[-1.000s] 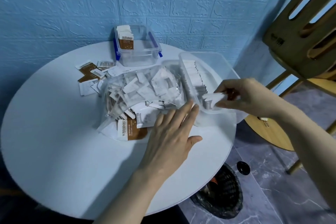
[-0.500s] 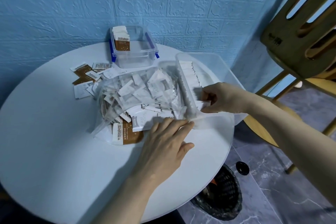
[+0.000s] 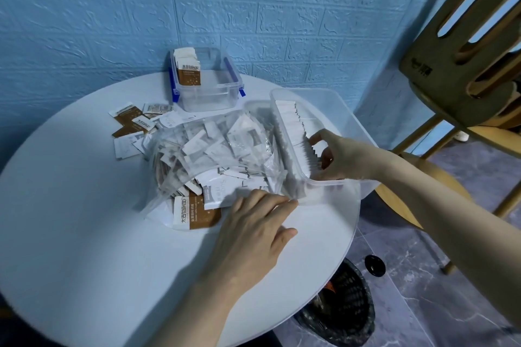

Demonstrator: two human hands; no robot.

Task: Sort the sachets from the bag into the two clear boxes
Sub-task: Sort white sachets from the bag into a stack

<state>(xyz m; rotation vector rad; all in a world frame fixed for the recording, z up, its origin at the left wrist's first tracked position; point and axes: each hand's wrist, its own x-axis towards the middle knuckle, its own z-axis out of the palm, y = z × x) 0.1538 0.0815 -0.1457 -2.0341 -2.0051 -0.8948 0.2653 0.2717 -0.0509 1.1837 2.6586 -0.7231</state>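
A clear plastic bag (image 3: 214,155) full of white and brown sachets lies in the middle of the round white table (image 3: 84,234). My left hand (image 3: 253,231) lies flat at the bag's near edge, fingertips touching a white sachet (image 3: 218,194). At the right stands a large clear box (image 3: 332,110) with a row of white sachets (image 3: 293,127) upright along its left wall. My right hand (image 3: 338,158) reaches into this box, its curled fingers at the near end of the row. A small clear box with blue clips (image 3: 208,84) at the back holds upright brown sachets (image 3: 189,70).
Loose brown and white sachets (image 3: 132,127) lie on the table left of the bag. A wooden chair (image 3: 465,70) stands at the right, close to the large box. A black waste basket (image 3: 341,310) sits on the floor under the table's near right edge.
My right hand carried white sachets from above the box's near edge down into the large box, to the end of the row. My left hand stayed flat at the bag's edge.
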